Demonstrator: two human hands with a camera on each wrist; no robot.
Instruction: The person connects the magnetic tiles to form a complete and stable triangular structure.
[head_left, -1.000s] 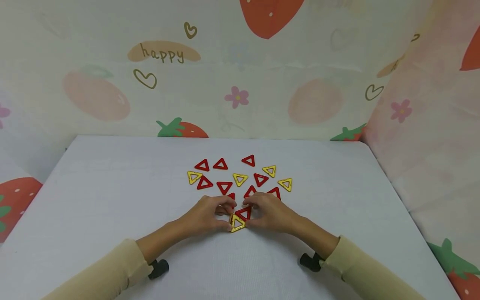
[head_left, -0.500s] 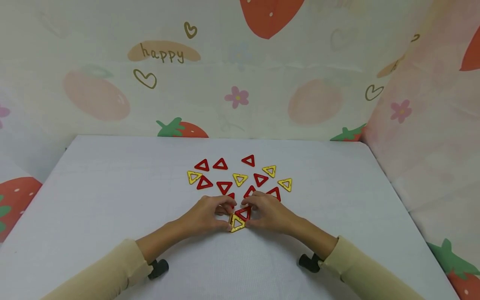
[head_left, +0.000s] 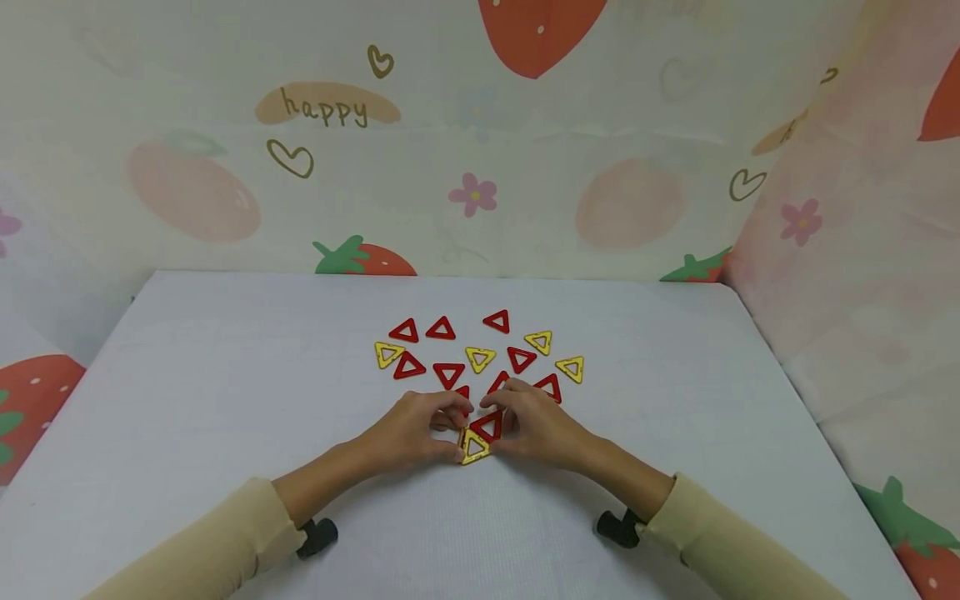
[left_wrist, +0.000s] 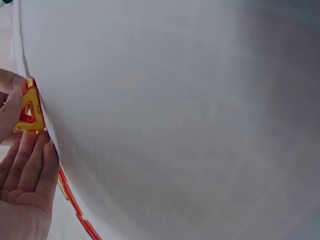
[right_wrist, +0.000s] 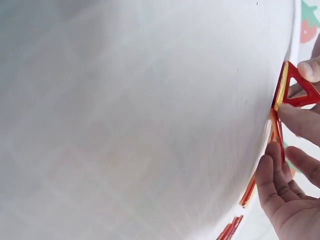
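Note:
In the head view, a yellow triangular magnetic tile (head_left: 475, 447) stands at the near end of the scattered tiles, with a red triangular magnetic tile (head_left: 487, 427) right behind it. My left hand (head_left: 420, 427) holds the yellow tile at its left side, thumb at the lower corner. Curled round the red tile, my right hand (head_left: 542, 423) has its thumb by the yellow tile's right corner. The left wrist view has the yellow tile (left_wrist: 31, 112) upright with red behind it. The right wrist view shows a red tile (right_wrist: 300, 87) raised against a yellow edge. Fingers hide some joins.
Several loose red tiles (head_left: 448, 374) and yellow tiles (head_left: 480, 359) lie flat beyond the hands on the white table (head_left: 247, 358). Red tiles (head_left: 550, 387) close to the right hand are partly covered. A printed curtain (head_left: 465, 133) hangs behind the table.
My right hand's index finger and knuckles have shifted slightly up and to the left. The left hand and the tiles look unmoved.

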